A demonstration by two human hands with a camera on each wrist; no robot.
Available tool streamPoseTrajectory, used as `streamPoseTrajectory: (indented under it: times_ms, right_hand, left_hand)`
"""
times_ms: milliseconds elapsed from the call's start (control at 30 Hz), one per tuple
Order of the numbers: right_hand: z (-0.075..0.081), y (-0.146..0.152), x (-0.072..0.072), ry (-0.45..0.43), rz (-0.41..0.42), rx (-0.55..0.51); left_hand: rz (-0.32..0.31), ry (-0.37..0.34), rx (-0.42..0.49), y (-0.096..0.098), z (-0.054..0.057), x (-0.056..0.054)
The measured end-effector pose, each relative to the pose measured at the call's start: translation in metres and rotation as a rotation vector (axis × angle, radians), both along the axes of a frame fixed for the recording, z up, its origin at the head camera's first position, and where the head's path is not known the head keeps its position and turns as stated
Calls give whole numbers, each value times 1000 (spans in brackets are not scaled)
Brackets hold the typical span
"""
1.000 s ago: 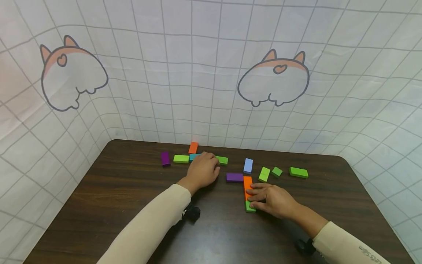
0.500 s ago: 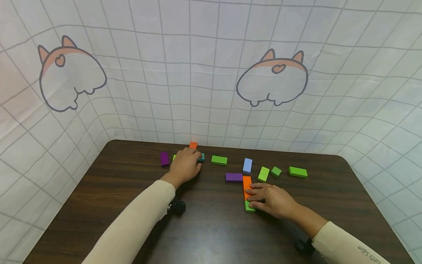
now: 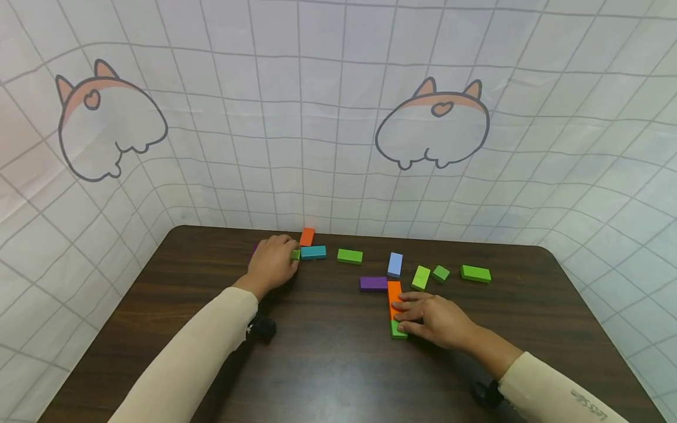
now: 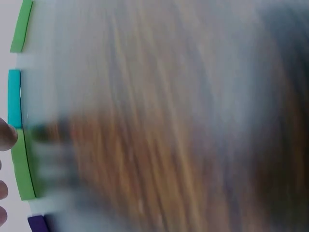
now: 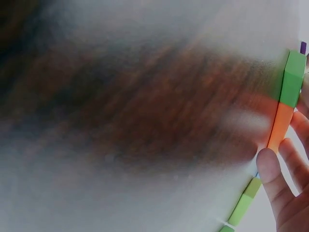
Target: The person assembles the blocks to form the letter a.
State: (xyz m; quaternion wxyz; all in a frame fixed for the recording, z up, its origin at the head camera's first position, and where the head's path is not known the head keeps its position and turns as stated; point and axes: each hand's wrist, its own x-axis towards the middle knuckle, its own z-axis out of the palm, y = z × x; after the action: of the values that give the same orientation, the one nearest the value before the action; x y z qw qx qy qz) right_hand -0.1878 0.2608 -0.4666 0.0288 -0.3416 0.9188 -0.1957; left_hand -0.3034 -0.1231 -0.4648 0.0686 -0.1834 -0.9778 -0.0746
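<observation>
In the head view my left hand is over a light-green block at the far left, hiding most of it. In the left wrist view a fingertip overlaps that block's end beside the teal block, and the fingers are spread loosely. A purple block lies past its other end, mostly hidden from the head camera. My right hand rests with extended fingers on an orange block and the green block joined end to end with it. A purple block adjoins the orange one's top.
Behind the teal block lies a small orange block, with a green block to its right. A blue block, a lime block, a small green block and another green block extend rightward on the dark wooden table.
My left hand has moved leftward along the back row, uncovering the green and teal blocks and covering the light-green one. The right hand has stayed on the orange and green blocks.
</observation>
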Motion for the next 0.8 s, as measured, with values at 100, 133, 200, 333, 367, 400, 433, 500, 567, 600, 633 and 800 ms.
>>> streamPoseTrajectory:
  times_ms: [100,133,200,333,367,400,433,500,567,600,633,800]
  right_hand:
    - [0,0,-1,3,8,-6]
    - [0,0,-1,2,11,-8]
    - [1,0,-1,2,14,-13]
    - [2,0,-1,-1,17,-14]
    - [2,0,-1,1,17,-14]
    - [2,1,0,2,18,-13]
    - [2,1,0,4,18,-13]
    - [2,1,0,6,17,-13]
    - [2,1,0,8,18,-12]
    - [2,1,0,9,18,-10]
    - [2,1,0,8,19,-9]
    - [1,0,0,9,22,-4]
  left_hand:
    - [7,-6,9,-7,1,-1]
    - [10,-12,11,-9,1,-1]
    - [16,-27,7,-13,1,-1]
    - [14,-36,-10,-18,-1,-2]
    - [12,-31,-12,-19,-2,-2]
    - [9,-25,-12,-20,-2,-2]
    - [5,-18,-12,-21,-3,-3]
    - [-1,-5,-14,-23,-3,-4]
    - [-8,3,-12,-26,-5,-5]
    - [-11,4,-10,-27,-5,-5]
    - [-13,4,-8,-28,-6,-6]
    - [-19,-2,14,-33,-5,-5]
